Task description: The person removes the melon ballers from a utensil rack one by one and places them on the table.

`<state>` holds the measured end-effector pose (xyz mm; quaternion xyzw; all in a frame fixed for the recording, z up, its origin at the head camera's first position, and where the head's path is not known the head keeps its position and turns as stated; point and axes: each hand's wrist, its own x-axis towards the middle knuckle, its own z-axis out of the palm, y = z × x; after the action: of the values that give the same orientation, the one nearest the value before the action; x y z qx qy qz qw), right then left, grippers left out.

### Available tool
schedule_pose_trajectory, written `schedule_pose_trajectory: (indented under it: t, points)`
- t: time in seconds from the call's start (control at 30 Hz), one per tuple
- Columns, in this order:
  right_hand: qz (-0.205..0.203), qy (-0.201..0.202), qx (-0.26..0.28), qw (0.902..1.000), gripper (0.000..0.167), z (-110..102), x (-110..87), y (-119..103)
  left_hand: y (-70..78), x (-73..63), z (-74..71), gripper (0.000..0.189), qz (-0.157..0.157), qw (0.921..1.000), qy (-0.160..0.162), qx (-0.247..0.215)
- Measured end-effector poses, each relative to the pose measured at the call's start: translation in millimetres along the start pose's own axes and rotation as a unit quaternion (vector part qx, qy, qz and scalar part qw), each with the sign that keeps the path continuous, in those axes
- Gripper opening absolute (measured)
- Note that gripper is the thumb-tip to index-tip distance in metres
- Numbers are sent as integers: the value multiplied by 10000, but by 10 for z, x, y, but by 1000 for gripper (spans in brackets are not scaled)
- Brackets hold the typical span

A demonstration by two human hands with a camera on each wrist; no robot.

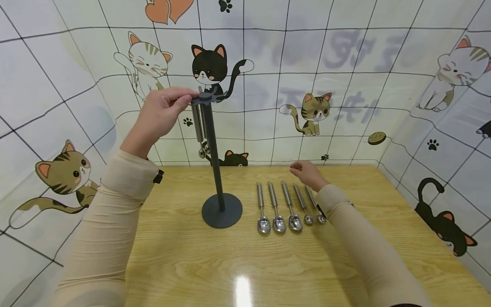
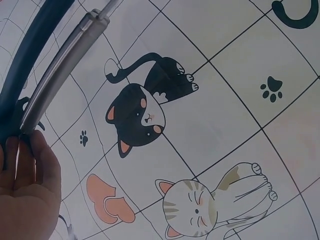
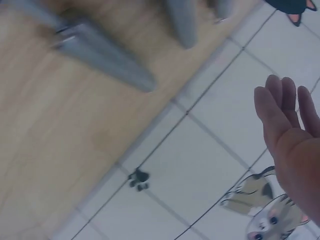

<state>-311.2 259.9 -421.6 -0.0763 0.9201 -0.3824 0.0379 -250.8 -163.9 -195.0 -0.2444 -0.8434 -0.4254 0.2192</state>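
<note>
A tall dark grey utensil stand (image 1: 216, 166) rises from its round base on the table. My left hand (image 1: 163, 113) pinches the hooked top (image 1: 205, 99) of the stand between thumb and fingers. Just below that hand hang steel-handled scoops (image 1: 198, 123), seen up close as a handle (image 2: 65, 65) in the left wrist view; how many hang there is unclear. To the right of the stand, several steel scoops (image 1: 278, 224) lie in a row, handles pointing to the wall. Over the rightmost handles hovers my right hand (image 1: 310, 175), fingers loosely bent and holding nothing.
The wooden table (image 1: 184, 264) meets a wall (image 1: 264, 128) covered in cat-print sheeting with grid lines. Two of the lying scoops, at the row's right end, have small bowls (image 1: 308, 219). My right forearm partly covers the last one.
</note>
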Motion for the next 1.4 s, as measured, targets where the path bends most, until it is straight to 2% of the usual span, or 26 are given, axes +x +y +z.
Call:
schedule_pose_trajectory:
  t: [0.33, 0.5, 1.0, 1.27, 1.4]
  points:
    - [-977, -58, 546, 9937, 35, 147, 141, -863, 40, -11, -9, 29, -97, 9999, -3, -137]
    - [-1275, -30, 587, 9901, 33, 183, 138, -1179, 42, -11, -10, 29, -93, 9999, -7, -144]
    - [-1696, 134, 925, 9811, 33, 188, 133, -1656, -3, 7, -42, 29, -190, 9996, -182, -115]
    - [-2184, 237, 1068, 9697, 31, 198, 166, -1966, -9, 19, -66, 30, -232, 9993, -267, -152]
    - [-2359, 299, 1109, 9650, 30, 200, 167, -2134, -16, 34, -71, 30, -154, 9992, -282, -227]
